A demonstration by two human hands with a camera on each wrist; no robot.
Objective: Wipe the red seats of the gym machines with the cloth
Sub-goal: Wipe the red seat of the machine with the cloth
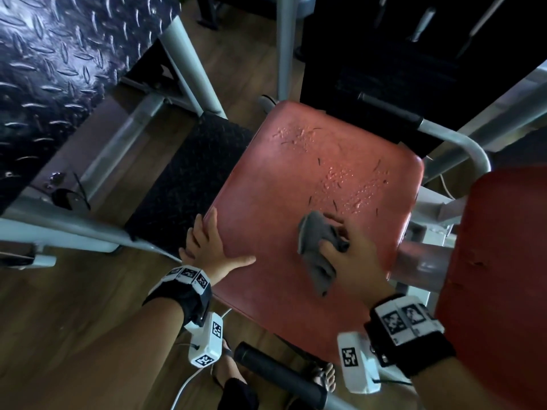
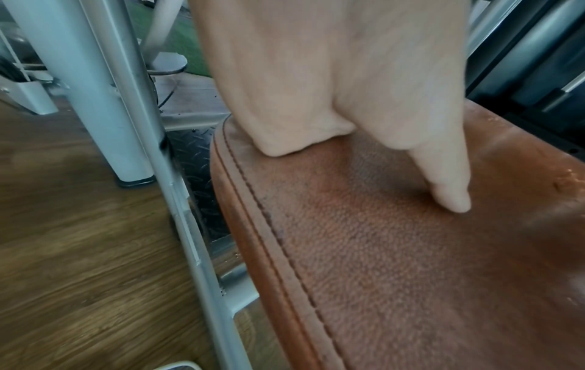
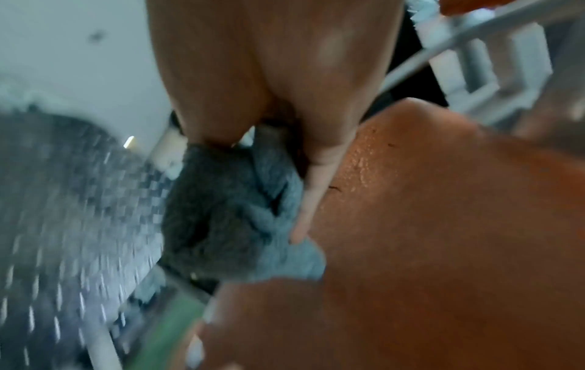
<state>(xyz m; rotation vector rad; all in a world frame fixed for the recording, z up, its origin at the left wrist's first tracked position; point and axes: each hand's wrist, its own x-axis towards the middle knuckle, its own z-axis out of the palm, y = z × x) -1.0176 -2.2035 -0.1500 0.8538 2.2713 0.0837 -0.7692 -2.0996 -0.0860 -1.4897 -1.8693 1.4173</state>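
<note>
A worn red seat (image 1: 284, 179) of a gym machine fills the middle of the head view, with drops of liquid and dark specks on its far half. My right hand (image 1: 346, 247) grips a bunched grey cloth (image 1: 315, 247) on the seat's near right part; in the right wrist view the cloth (image 3: 228, 212) sits under my fingers (image 3: 313, 190) against the seat (image 3: 443, 225). My left hand (image 1: 207, 247) rests flat on the seat's left edge, fingers straight. The left wrist view shows its thumb (image 2: 443, 175) pressing the stitched seat (image 2: 411, 275). A second red seat (image 1: 503, 276) stands at the right.
Grey metal frame tubes (image 1: 189, 69) surround the seat, and a black checker-plate footboard (image 1: 50, 69) lies at the upper left. A black foam handle (image 1: 278, 377) crosses below the seat, another (image 1: 390, 110) behind it. The floor (image 1: 74, 335) is wood, with white cables near my sandalled feet (image 1: 322, 377).
</note>
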